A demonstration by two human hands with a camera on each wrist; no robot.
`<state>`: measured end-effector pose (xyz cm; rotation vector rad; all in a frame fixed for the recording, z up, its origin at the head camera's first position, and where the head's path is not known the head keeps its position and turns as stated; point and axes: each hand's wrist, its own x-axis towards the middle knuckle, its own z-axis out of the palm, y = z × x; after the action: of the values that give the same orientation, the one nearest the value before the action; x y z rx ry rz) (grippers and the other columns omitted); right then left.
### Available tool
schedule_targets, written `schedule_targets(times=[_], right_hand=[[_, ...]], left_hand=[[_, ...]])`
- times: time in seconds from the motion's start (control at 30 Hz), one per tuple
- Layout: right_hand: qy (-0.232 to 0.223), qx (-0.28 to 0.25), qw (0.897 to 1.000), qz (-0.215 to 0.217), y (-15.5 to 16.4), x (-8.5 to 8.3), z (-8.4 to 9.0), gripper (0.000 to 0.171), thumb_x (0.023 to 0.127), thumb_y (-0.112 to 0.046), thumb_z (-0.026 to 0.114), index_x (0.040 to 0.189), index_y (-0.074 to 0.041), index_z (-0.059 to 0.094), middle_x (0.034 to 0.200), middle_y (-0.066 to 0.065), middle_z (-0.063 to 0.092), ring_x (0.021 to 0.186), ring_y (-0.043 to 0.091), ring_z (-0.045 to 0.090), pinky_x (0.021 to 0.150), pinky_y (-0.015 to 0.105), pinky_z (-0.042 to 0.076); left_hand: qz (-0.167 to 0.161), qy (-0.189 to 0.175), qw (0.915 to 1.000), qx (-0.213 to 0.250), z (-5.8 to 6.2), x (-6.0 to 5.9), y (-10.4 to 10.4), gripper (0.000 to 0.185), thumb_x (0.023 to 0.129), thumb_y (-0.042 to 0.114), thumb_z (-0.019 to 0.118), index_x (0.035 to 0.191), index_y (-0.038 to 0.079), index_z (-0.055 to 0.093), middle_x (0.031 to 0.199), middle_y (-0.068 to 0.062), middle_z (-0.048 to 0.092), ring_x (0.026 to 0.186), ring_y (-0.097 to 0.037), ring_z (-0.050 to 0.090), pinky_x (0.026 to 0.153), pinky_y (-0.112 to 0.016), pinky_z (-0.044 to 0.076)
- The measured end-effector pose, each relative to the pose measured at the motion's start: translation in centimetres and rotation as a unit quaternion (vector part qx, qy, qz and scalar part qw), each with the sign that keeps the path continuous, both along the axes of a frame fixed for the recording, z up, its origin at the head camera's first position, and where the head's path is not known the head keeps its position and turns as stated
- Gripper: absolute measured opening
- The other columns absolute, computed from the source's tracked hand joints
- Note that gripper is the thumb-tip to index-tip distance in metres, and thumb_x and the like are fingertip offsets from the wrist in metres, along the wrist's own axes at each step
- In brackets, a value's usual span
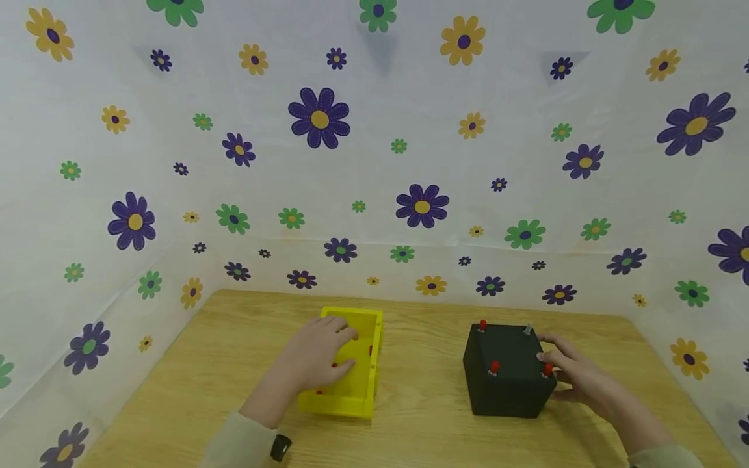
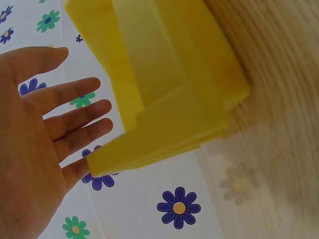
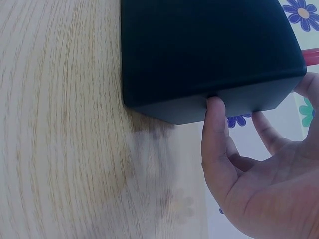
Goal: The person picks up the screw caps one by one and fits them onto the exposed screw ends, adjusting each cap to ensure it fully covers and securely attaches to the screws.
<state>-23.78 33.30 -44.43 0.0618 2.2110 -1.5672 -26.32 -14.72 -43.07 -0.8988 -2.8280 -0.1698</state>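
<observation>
A yellow open bin [image 1: 342, 407] with a few small red pieces [image 1: 371, 350] in it stands left of the middle. Over it is my left hand [image 1: 318, 351], fingers loosely spread; the left wrist view shows the palm with nothing held. To the right sits a black box [image 1: 506, 351]. Three of its top corners carry red-capped switches [image 1: 494, 368]; the far right corner has a bare metal toggle [image 1: 528, 329]. My right hand [image 1: 576, 374] rests against the box's right side, thumb at the top edge. Its fingertips [image 3: 215, 104] touch the box's side, lightly bent.
Both containers stand on a wood-grain table [image 1: 421, 370], with a stretch of tabletop between them. A white flower-print sheet [image 1: 374, 175] hangs behind the table and along both sides. A dark wristband piece [image 1: 281, 448] shows at the left sleeve.
</observation>
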Motion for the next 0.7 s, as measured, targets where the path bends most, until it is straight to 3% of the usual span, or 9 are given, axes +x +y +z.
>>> schedule_targets(times=[0.13,0.43,0.7], right_hand=[[-0.001,0.001,1.0,0.004,0.0,0.0,-0.1,0.067,0.112,-0.035,0.041,0.165,-0.008,0.011,0.165,0.038,0.018,0.152,0.06,0.031,0.101,0.057,0.058],[0.004,0.0,1.0,0.003,0.1,0.0,-0.2,0.067,0.112,-0.033,0.042,0.165,-0.008,0.011,0.165,0.037,0.018,0.148,0.058,0.039,0.1,0.056,0.058],[0.003,-0.002,1.0,0.007,0.2,0.0,-0.2,0.066,0.112,-0.034,0.042,0.165,-0.009,0.011,0.165,0.037,0.02,0.149,0.058,0.038,0.1,0.055,0.059]], left_hand=[[0.009,-0.004,1.0,-0.002,-0.4,0.0,-0.5,0.038,0.096,0.035,0.074,0.127,0.014,0.072,0.131,-0.009,0.07,0.128,-0.032,0.063,0.119,-0.058,0.045],[0.01,0.015,0.9998,-0.012,-1.1,0.0,-1.1,0.03,0.093,0.03,0.077,0.118,0.014,0.073,0.12,-0.008,0.071,0.118,-0.031,0.064,0.114,-0.053,0.049],[0.004,0.029,0.9993,-0.021,-1.7,-0.1,-1.5,0.026,0.089,0.028,0.083,0.111,0.017,0.074,0.116,-0.005,0.068,0.118,-0.03,0.063,0.116,-0.058,0.046]])
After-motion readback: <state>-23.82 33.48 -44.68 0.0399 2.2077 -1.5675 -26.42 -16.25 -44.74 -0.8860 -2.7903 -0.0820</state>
